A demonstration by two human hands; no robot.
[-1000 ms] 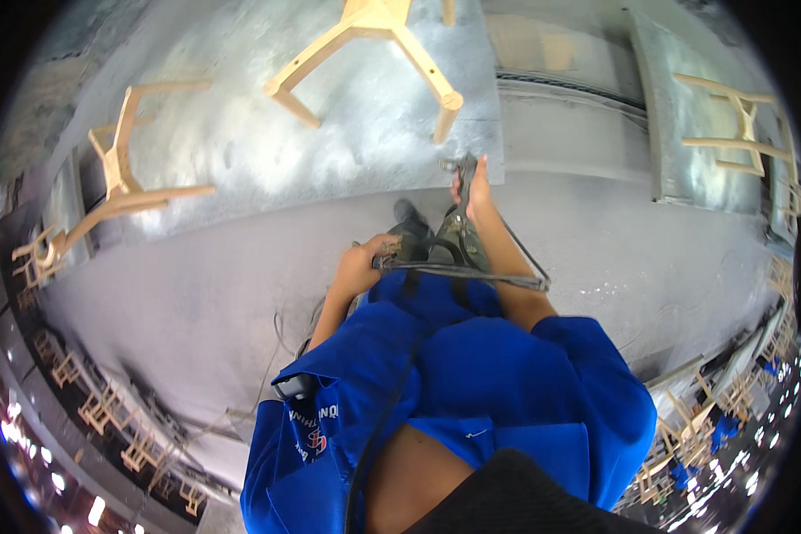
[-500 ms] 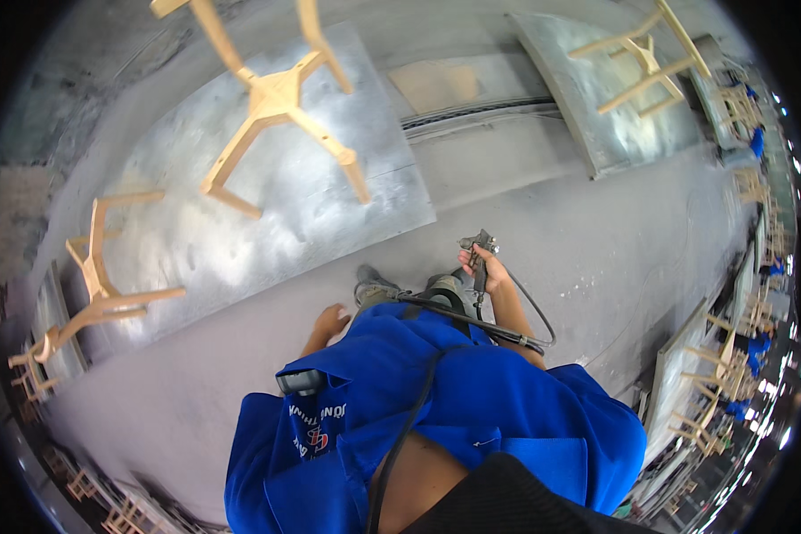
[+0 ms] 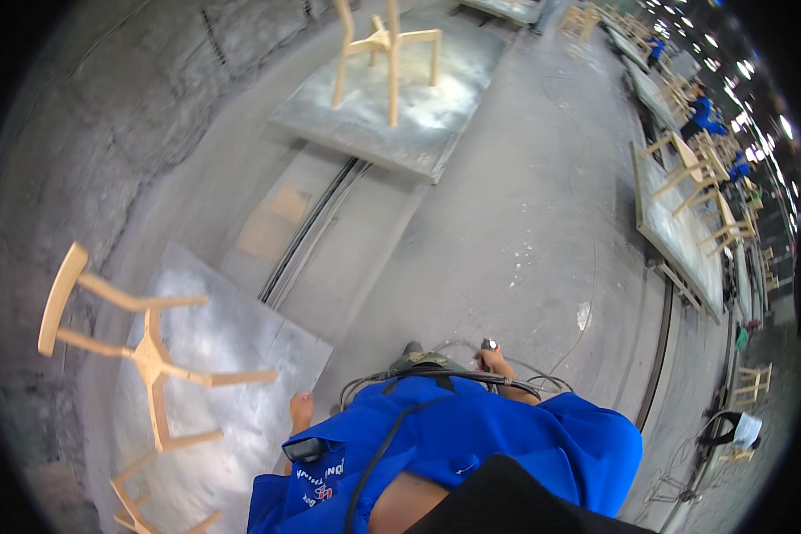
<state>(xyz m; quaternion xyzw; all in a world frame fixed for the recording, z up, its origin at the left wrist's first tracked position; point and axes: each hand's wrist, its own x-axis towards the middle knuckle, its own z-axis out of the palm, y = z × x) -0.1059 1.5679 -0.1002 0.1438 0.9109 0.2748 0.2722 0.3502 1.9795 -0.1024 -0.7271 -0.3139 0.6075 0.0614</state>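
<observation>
My right hand (image 3: 498,361) is closed around a spray gun (image 3: 489,344) in front of my right thigh. A dark hose (image 3: 445,374) runs from beside that hand across my waist. My left hand (image 3: 302,408) hangs at my left side, beside a metal-topped platform (image 3: 267,343), apart from the chairs; its fingers are too foreshortened to read. On that platform stands a bare wooden chair frame (image 3: 153,360) with a curved backrest and no seat. Part of another wooden frame (image 3: 133,498) shows below it.
Ahead, a second metal platform (image 3: 365,133) carries a wooden chair frame (image 3: 380,40). A floor track (image 3: 316,222) runs between the platforms. To the right, another platform (image 3: 676,236) bears wooden chairs (image 3: 685,169). Several people in blue (image 3: 701,111) are farther off. A thin line (image 3: 587,311) lies on the floor.
My view and body have turned right, so the platforms and chairs appear shifted left. The spray gun has dropped closer to my body, still in my right hand. My left hand hangs farther back.
</observation>
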